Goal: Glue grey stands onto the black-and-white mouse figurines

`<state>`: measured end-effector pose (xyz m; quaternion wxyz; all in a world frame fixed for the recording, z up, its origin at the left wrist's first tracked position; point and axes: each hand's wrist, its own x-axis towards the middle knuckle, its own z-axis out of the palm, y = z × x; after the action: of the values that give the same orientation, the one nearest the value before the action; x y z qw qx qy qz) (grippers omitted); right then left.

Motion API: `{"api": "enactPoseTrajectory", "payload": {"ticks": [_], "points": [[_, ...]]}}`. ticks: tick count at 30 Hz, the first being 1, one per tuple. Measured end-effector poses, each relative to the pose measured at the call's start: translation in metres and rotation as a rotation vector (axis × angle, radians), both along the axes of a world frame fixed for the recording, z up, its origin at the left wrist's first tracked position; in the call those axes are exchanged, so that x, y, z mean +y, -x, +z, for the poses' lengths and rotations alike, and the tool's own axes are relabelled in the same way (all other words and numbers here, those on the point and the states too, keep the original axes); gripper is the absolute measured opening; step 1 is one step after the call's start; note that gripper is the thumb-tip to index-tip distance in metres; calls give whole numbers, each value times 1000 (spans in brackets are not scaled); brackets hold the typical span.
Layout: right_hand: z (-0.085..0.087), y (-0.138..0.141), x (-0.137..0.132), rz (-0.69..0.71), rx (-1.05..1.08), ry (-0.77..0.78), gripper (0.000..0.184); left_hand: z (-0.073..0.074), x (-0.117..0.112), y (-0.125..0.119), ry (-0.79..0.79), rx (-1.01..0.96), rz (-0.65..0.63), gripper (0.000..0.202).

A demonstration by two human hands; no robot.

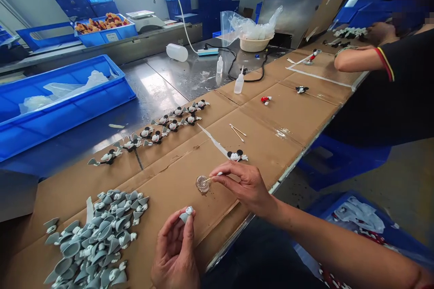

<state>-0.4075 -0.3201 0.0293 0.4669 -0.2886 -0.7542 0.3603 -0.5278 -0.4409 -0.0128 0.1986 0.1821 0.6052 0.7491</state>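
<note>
My left hand (174, 253) pinches a small grey toy part (186, 213) between thumb and fingers, held up near the table's front edge. My right hand (246, 185) grips a thin cotton swab (214, 175) whose tip dips into a small clear cap of liquid (202, 184) on the cardboard (176, 180). A finished black-eared figure (236, 155) lies just beyond my right hand. A heap of grey parts (98, 239) lies left of my left hand.
A row of assembled figures (159, 128) runs diagonally across the cardboard. Two spare swabs (237, 132), small dropper bottles (239, 82), a blue bin (61, 99) at left and a bowl with a plastic bag (254, 38) stand farther off. Another person's arm (359, 59) works at right.
</note>
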Motion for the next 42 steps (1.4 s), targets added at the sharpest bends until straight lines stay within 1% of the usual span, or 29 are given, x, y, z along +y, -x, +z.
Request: {"api": "enactPoseTrajectory", "payload": {"ticks": [8,15,17,20,23,26,31,37,42], "points": [[-1,-3,0,-6,26,-30,8,-11,-2,1,43,9,37,29],[-3,-3,0,-5,44,-13,8,-18,-4,1,65,-6,55,31],[-2,-4,0,-20,38,-13,8,-16,-3,0,73,-14,66,31],[-2,-4,0,-36,33,-10,6,-11,-1,-2,80,-18,101,30],[-1,-4,1,-22,18,-17,5,-5,2,-4,65,0,110,32],[-2,-3,2,-18,-7,-24,7,-2,4,-3,47,16,85,32],[-6,-2,3,-6,-13,-21,9,-3,3,0,34,34,19,30],[-6,0,4,-13,-8,5,11,3,5,-5,51,31,96,28],[-10,3,4,29,10,70,14,7,6,-7,45,10,85,30]]}}
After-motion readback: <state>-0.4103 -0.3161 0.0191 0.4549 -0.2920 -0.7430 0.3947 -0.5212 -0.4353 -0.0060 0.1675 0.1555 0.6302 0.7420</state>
